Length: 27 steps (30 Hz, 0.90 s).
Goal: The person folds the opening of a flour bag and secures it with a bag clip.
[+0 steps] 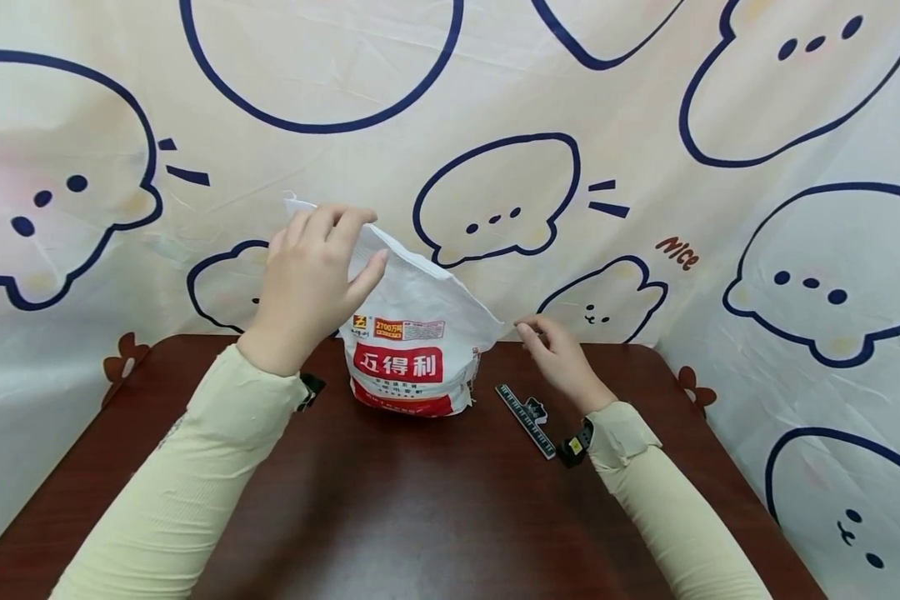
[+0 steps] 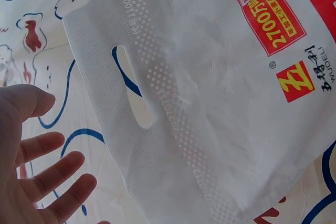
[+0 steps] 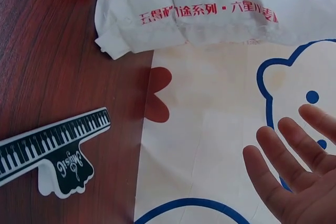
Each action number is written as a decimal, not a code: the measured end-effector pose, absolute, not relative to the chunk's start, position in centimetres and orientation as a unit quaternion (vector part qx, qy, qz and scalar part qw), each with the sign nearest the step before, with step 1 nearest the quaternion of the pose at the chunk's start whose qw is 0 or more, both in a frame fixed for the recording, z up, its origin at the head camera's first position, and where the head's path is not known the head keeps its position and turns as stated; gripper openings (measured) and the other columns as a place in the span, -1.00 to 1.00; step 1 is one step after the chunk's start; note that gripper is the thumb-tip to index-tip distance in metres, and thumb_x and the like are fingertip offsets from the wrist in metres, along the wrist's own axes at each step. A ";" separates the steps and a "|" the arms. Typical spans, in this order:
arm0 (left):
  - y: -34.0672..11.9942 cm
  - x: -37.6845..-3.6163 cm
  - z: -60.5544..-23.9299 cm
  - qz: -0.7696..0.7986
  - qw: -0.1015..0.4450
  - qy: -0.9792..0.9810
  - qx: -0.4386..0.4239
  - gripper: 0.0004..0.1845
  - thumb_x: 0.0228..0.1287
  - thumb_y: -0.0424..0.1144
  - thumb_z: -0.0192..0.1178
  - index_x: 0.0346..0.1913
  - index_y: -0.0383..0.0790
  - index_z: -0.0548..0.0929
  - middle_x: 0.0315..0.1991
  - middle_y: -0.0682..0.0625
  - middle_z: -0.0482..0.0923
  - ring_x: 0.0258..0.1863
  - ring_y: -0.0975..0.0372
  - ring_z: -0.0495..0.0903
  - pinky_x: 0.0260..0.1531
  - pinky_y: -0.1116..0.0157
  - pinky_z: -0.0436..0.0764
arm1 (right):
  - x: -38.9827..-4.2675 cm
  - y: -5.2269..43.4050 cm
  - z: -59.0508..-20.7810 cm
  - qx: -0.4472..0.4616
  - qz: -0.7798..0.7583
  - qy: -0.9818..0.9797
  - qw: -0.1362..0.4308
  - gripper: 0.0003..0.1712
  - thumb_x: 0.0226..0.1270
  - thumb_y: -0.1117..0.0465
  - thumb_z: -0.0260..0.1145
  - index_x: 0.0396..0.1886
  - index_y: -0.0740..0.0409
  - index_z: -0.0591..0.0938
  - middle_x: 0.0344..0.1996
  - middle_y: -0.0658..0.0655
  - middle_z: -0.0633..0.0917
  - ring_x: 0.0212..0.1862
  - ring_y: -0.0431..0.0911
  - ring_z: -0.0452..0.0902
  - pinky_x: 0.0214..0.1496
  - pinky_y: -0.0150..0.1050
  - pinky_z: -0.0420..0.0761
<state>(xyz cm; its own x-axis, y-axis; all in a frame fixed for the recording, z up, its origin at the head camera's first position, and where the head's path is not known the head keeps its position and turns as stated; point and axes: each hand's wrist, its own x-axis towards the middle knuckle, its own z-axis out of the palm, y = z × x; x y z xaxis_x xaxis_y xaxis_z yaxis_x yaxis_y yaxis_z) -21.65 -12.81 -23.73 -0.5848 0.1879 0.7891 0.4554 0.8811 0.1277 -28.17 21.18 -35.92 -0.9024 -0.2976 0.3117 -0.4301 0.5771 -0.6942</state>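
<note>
- Standing upright at the back middle of the tabletop [image 1: 420, 500], the bag [image 1: 420, 333] is white with red print; its base rests on the wood and its top leans toward the left.
- Left hand [image 1: 311, 279] is raised at the bag's upper left edge. From the head view the fingers seem to touch that edge; the left wrist view shows them straight and apart from the fabric, grasping nothing.
- Right hand [image 1: 558, 350] hovers just beside the bag's right corner, fingers relaxed and empty.
- Handling, as judged: soft, light, non-woven material that creases and sags; not fragile. The cut-out handle [image 2: 131, 90] near the top is the sound place to take hold.
- Contents: the base looks filled, but what is inside cannot be seen.
- A piano-key clip [image 1: 528, 417] lies on the tabletop near the right hand.
</note>
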 end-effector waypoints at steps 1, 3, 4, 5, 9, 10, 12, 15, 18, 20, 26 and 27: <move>-12.8 -21.7 -23.7 -0.161 0.417 -0.876 -0.183 -0.55 0.38 -0.09 0.25 0.20 -0.26 0.58 0.12 -0.28 0.58 0.10 -0.19 0.52 0.03 -0.27 0.52 | -28.2 21.1 -35.9 0.206 0.412 -0.884 0.078 -0.58 0.65 -0.03 0.03 0.20 0.12 0.58 0.03 0.17 0.63 0.00 0.11 0.60 -0.04 -0.03 0.58; -12.7 -21.7 -23.7 -0.161 0.415 -0.877 -0.182 -0.54 0.37 -0.08 0.25 0.22 -0.26 0.57 0.13 -0.29 0.57 0.11 -0.19 0.51 0.02 -0.27 0.52 | -28.2 20.8 -35.9 0.207 0.413 -0.884 0.075 -0.58 0.65 -0.03 0.03 0.21 0.12 0.58 0.04 0.17 0.64 0.00 0.11 0.61 -0.01 -0.02 0.60; -12.7 -21.8 -23.7 -0.161 0.413 -0.878 -0.182 -0.54 0.37 -0.08 0.25 0.22 -0.25 0.56 0.13 -0.29 0.57 0.11 -0.20 0.51 0.02 -0.27 0.52 | -28.2 20.7 -35.9 0.208 0.414 -0.883 0.075 -0.58 0.65 -0.03 0.03 0.21 0.12 0.58 0.04 0.17 0.64 0.00 0.10 0.62 -0.01 -0.01 0.60; -12.7 -21.8 -23.7 -0.160 0.411 -0.879 -0.182 -0.54 0.37 -0.07 0.25 0.22 -0.25 0.57 0.14 -0.29 0.57 0.11 -0.20 0.50 0.02 -0.26 0.52 | -28.2 20.6 -35.8 0.210 0.414 -0.883 0.075 -0.58 0.65 -0.02 0.03 0.21 0.13 0.58 0.03 0.18 0.64 -0.01 0.08 0.62 -0.01 -0.01 0.61; -12.6 -22.0 -23.8 -0.155 0.406 -0.882 -0.181 -0.54 0.38 -0.05 0.25 0.22 -0.24 0.57 0.15 -0.28 0.56 0.11 -0.20 0.50 -0.01 -0.25 0.53 | -28.1 20.1 -35.6 0.221 0.417 -0.878 0.078 -0.59 0.64 0.01 0.06 0.20 0.15 0.59 0.00 0.21 0.65 -0.04 0.04 0.61 -0.01 -0.01 0.61; -12.6 -22.1 -23.8 -0.155 0.406 -0.882 -0.181 -0.54 0.38 -0.05 0.25 0.22 -0.23 0.57 0.15 -0.28 0.56 0.10 -0.20 0.49 -0.01 -0.24 0.53 | -28.0 19.9 -35.6 0.224 0.420 -0.876 0.078 -0.60 0.64 0.02 0.07 0.20 0.16 0.60 0.01 0.22 0.65 -0.04 0.04 0.61 -0.01 -0.01 0.61; -12.5 -22.2 -23.9 -0.155 0.406 -0.882 -0.181 -0.54 0.38 -0.05 0.24 0.21 -0.23 0.57 0.15 -0.28 0.55 0.10 -0.20 0.49 -0.01 -0.24 0.52 | -28.0 19.7 -35.6 0.228 0.425 -0.873 0.077 -0.61 0.64 0.04 0.08 0.19 0.18 0.60 0.00 0.24 0.65 -0.05 0.04 0.61 -0.01 -0.02 0.61; -12.5 -22.5 -24.0 -0.158 0.405 -0.882 -0.183 -0.56 0.38 -0.06 0.25 0.19 -0.24 0.58 0.15 -0.28 0.55 0.11 -0.20 0.47 0.00 -0.24 0.52 | -27.8 19.4 -35.5 0.230 0.433 -0.868 0.074 -0.62 0.63 0.06 0.09 0.18 0.20 0.60 -0.03 0.23 0.65 -0.08 0.03 0.61 -0.01 -0.04 0.62; -12.4 -22.7 -24.2 -0.157 0.403 -0.882 -0.186 -0.57 0.38 -0.06 0.25 0.18 -0.25 0.58 0.15 -0.29 0.55 0.13 -0.20 0.46 0.04 -0.24 0.51 | -27.7 19.1 -35.4 0.230 0.436 -0.867 0.070 -0.62 0.64 0.07 0.08 0.18 0.20 0.61 -0.08 0.21 0.64 -0.12 0.02 0.60 -0.01 -0.05 0.62; -12.4 -22.9 -24.3 -0.156 0.403 -0.882 -0.187 -0.57 0.38 -0.06 0.25 0.16 -0.25 0.59 0.15 -0.29 0.55 0.14 -0.21 0.45 0.05 -0.24 0.49 | -27.7 19.0 -35.4 0.231 0.437 -0.867 0.069 -0.62 0.64 0.07 0.08 0.17 0.20 0.62 -0.08 0.20 0.63 -0.13 0.01 0.59 -0.01 -0.06 0.62; -12.3 -23.3 -24.5 -0.151 0.401 -0.884 -0.189 -0.61 0.39 -0.05 0.24 0.11 -0.24 0.60 0.14 -0.28 0.54 0.15 -0.21 0.45 0.07 -0.25 0.48 | -27.8 18.9 -35.4 0.234 0.443 -0.863 0.068 -0.64 0.64 0.07 0.07 0.11 0.20 0.64 -0.12 0.24 0.63 -0.15 -0.01 0.57 -0.02 -0.06 0.63; -12.3 -23.4 -24.5 -0.152 0.400 -0.884 -0.189 -0.62 0.39 -0.05 0.24 0.11 -0.24 0.60 0.14 -0.28 0.54 0.15 -0.21 0.45 0.07 -0.25 0.48 | -27.8 18.8 -35.4 0.236 0.446 -0.860 0.068 -0.65 0.64 0.08 0.07 0.09 0.21 0.64 -0.13 0.24 0.63 -0.16 -0.01 0.57 -0.02 -0.04 0.64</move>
